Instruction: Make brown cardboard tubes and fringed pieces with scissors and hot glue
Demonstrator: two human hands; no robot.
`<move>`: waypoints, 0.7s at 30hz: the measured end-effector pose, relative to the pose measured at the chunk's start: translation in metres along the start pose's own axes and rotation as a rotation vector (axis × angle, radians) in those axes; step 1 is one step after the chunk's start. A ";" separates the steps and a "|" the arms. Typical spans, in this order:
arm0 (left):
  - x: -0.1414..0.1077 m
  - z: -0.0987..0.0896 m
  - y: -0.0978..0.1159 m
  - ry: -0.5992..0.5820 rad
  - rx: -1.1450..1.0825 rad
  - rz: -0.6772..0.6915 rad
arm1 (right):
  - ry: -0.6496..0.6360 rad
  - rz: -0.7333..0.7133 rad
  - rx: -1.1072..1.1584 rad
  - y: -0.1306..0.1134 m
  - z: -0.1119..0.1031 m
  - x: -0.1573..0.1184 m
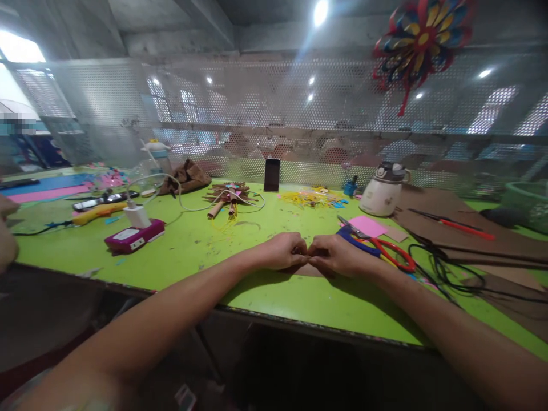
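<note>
Close together near the table's front edge, both my hands pinch a small piece of brown paper (305, 270). The fingers of my left hand (282, 251) are curled on its left part. My right hand (337, 255) grips it from the right, fingertips almost touching those of the left. Most of the paper's upper edge is hidden by the fingers. Just beyond my right hand lie scissors with blue and red-orange handles (393, 254), beside a pink paper square (369, 226).
A purple power strip (135, 235) with a white charger and a yellow glue gun (100, 213) lie left. Behind are a brown paper figure (226, 197), a phone (272, 174) and yellow shreds (310, 198). Right are a white bottle (382, 191), brown sheets (445, 222) and black cable (449, 271).
</note>
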State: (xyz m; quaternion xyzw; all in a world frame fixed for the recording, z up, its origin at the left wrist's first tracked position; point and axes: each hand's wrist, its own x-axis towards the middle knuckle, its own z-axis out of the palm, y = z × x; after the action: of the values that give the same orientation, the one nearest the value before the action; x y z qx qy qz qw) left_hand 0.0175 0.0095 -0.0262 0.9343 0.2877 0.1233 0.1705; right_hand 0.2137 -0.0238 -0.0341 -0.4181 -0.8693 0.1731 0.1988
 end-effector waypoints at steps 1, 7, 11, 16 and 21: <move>0.000 0.001 0.000 0.000 0.005 -0.002 | -0.003 -0.004 -0.004 -0.001 0.000 0.000; -0.001 0.001 -0.002 -0.018 -0.012 -0.032 | -0.067 0.013 -0.011 -0.001 -0.009 -0.003; -0.001 -0.001 -0.004 -0.028 -0.039 -0.045 | -0.095 0.023 -0.016 0.000 -0.018 -0.007; -0.001 0.001 -0.007 -0.023 -0.058 -0.060 | -0.084 0.048 0.022 -0.002 -0.013 -0.006; -0.002 0.001 -0.006 -0.027 -0.056 -0.068 | -0.054 0.074 0.040 0.001 -0.004 -0.003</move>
State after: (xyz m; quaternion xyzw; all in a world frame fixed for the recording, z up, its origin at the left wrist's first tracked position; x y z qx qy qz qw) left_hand 0.0132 0.0124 -0.0294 0.9205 0.3132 0.1127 0.2047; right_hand 0.2185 -0.0250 -0.0319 -0.4411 -0.8547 0.2090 0.1770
